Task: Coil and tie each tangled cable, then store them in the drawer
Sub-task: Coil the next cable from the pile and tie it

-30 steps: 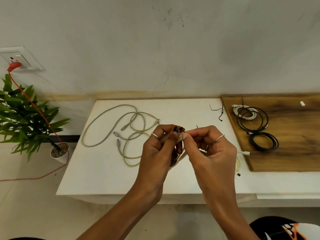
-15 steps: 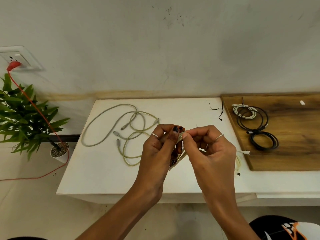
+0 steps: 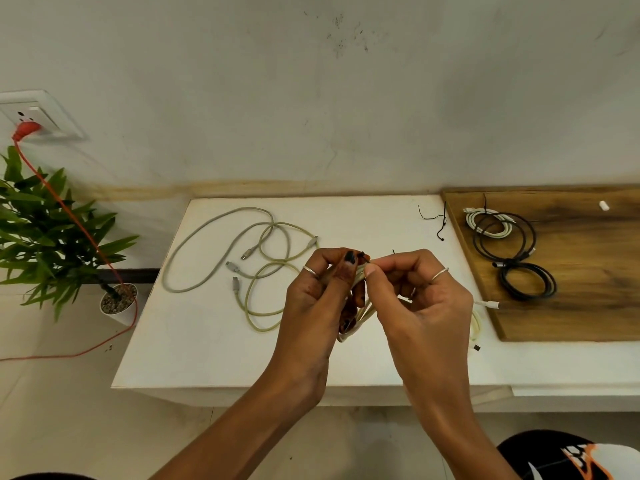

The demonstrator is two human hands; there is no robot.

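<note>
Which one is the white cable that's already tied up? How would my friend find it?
Look at the brown wooden board on the right side of the white table. Three coiled cables lie at its far left end. The white coiled cable is farthest back, the only pale one; the two others are black.

Legible text, labels, brands, numbers, signs: none that I can read from where I look; the orange, white and black pattern on the dark item (image 3: 568,457) at my lower right forms no letters I can make out
</note>
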